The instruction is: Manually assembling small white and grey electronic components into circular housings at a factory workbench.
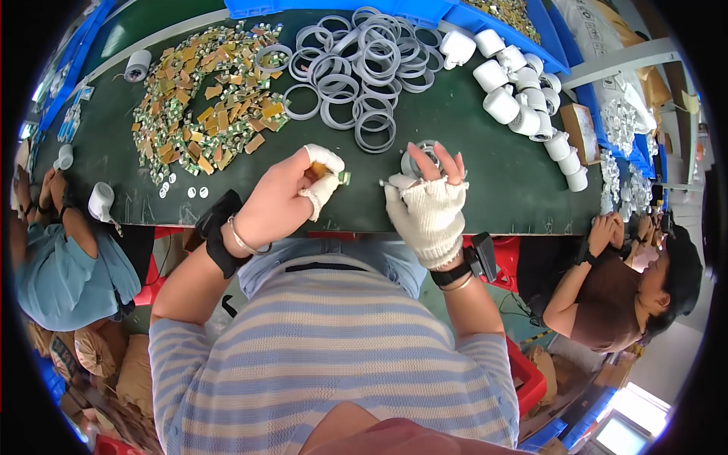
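Observation:
Over the near part of the table, my left hand (282, 191) has white covers on its thumb and a finger. It pinches a small circuit board (344, 178) whose green end sticks out to the right. To its right, my right hand (431, 208) wears a cream knitted glove with bare fingertips. Its fingers are wrapped round a white cylindrical lamp housing (400, 180), with the round end facing up and mostly covered by the fingers. The two hands are apart, and the board does not touch the housing.
A heap of small circuit boards (205, 98) lies at left on the dark green table (303, 212). Grey-white rings (371, 61) are piled at the far middle. Several white housings (523, 98) stand at right. Blue bins (425, 9) line the back. People sit on both sides.

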Available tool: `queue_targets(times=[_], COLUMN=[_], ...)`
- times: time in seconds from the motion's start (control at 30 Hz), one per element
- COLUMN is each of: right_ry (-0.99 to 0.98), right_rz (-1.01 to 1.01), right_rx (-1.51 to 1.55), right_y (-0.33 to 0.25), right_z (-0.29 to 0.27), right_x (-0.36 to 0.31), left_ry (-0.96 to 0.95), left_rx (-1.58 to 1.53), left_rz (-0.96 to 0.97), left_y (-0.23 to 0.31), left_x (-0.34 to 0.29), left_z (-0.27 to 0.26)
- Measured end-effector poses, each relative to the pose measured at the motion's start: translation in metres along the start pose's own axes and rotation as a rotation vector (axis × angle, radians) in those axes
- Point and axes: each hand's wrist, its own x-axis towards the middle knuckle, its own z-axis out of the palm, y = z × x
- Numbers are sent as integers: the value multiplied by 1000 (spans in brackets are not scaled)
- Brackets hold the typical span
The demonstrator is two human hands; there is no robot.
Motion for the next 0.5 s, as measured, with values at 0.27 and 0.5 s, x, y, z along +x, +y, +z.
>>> queue_targets(times=[0.27, 0.5], right_ry=[-303, -356], right_rz=[280, 138], right_rx=[806, 843], right_y=[-17, -19], right_z=[-30, -29], right_x=[27, 33], left_ry=[-21, 12], left_rx=[-281, -320], left_rz=[-54, 145], left_y=[-9, -7], left_x=[-9, -25], left_z=[13, 23])
